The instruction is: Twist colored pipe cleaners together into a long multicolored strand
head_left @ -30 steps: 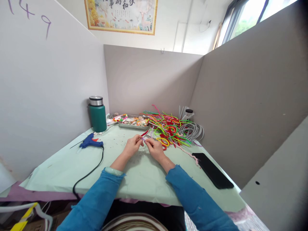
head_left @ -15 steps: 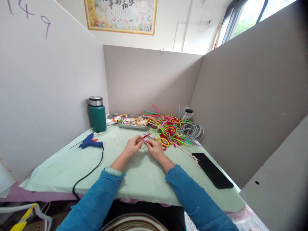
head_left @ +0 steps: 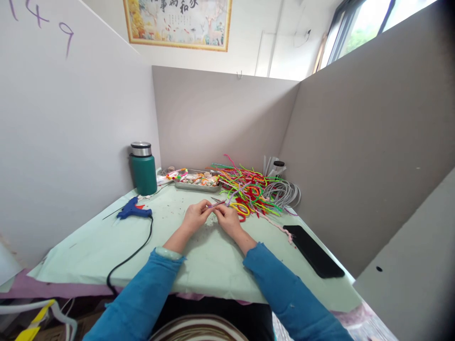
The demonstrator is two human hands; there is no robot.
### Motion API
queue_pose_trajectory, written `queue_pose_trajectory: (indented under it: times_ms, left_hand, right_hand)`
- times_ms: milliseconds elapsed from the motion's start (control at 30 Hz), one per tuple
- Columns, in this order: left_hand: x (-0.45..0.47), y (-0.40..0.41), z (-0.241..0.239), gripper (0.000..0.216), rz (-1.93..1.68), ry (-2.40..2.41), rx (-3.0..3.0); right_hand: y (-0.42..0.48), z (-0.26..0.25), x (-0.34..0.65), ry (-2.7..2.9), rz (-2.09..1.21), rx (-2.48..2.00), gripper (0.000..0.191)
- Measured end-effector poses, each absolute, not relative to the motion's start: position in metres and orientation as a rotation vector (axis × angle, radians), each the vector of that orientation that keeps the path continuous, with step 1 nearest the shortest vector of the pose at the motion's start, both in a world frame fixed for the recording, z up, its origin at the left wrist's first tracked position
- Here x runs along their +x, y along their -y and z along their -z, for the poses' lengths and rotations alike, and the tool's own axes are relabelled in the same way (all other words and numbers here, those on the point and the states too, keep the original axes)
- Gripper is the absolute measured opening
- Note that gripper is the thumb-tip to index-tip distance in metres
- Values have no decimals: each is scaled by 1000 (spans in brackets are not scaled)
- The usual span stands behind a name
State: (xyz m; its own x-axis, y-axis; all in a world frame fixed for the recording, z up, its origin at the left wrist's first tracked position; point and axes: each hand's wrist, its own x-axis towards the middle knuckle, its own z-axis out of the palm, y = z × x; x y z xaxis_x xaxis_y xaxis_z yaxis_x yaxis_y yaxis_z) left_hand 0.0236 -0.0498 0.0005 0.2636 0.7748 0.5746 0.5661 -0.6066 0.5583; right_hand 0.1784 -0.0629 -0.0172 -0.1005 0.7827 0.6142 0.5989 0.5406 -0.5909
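Over the middle of the table, my left hand [head_left: 195,214] is closed in a pinch on a short red pipe cleaner [head_left: 219,203], which points to the right. Close beside it, the fingertips of my right hand [head_left: 228,220] pinch a purple pipe cleaner [head_left: 232,194] that curves up and away toward the pile. The two pipe cleaners meet between my fingers; how they are joined there is too small to tell. Just beyond my right hand lie scissors [head_left: 241,209] with yellow and red handles, their blades partly hidden.
A heap of coloured pipe cleaners [head_left: 249,182] lies at the back, beside a metal tray [head_left: 197,187] of small pieces and a grey coil [head_left: 284,193]. Left are a green bottle [head_left: 143,173] and a blue glue gun [head_left: 135,208] with its cord. A black phone [head_left: 314,252] lies right.
The red pipe cleaner has swung lower, from slanting upward to nearly level across the fingertips. My hands have stayed almost in place.
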Motion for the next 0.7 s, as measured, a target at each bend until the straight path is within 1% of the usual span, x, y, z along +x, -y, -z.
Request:
queue_pose_trajectory:
  times_ms: [133,300,500,700]
  left_hand:
    - [22,52,-3,23,-1284,-1321,2363]
    - [21,52,-3,19,-1300,-1277,2470]
    - [20,52,-4,20,-1282,-1278,2654]
    - [22,55,-6,21,-1152,-1363,2897]
  right_hand:
    - [66,13,179,1734,-177,-1172,26]
    - [68,10,181,1604,-101,-1192,27]
    - [65,11,183,1715,-211,-1213,28]
    - [60,14,185,1724,-463,-1226,39]
